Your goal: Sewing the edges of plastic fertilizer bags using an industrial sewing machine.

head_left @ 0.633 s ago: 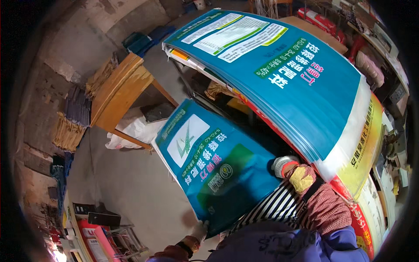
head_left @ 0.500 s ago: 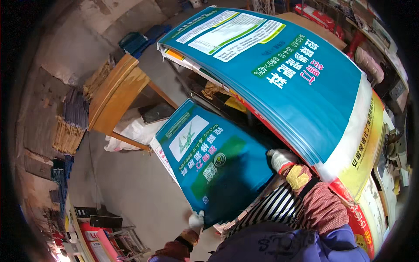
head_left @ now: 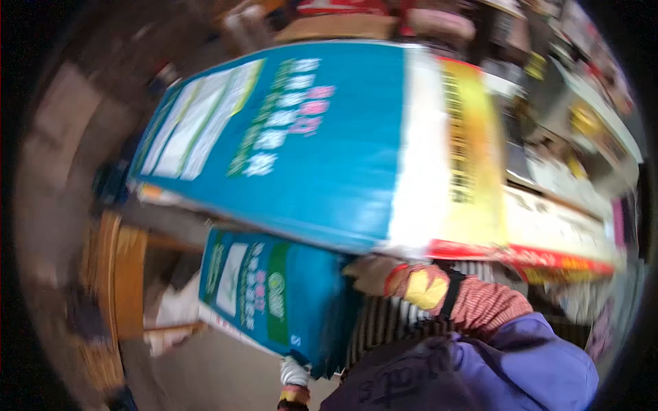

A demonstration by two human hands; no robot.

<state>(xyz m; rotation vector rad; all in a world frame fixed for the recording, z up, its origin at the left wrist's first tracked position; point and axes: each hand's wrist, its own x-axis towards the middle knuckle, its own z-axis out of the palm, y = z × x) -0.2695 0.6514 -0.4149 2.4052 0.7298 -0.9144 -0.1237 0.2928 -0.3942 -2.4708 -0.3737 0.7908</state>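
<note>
Blue sack [head_left: 277,294], near corner pinched by your left hand [head_left: 295,372], right edge seemingly gripped by your right hand [head_left: 377,274], could snag the stack [head_left: 322,164] if lifted crookedly.

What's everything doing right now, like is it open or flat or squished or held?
Held blue sack: flat, held in both hands
Left hand: closed on the sack's near corner
Right hand: gripping the sack's edge, blurred
Large blue sacks: stacked, lying flat
Yellow-printed sack: flat, partly under the blue stack
White bag: crumpled
Black strap: wrapped round the right sleeve
</note>
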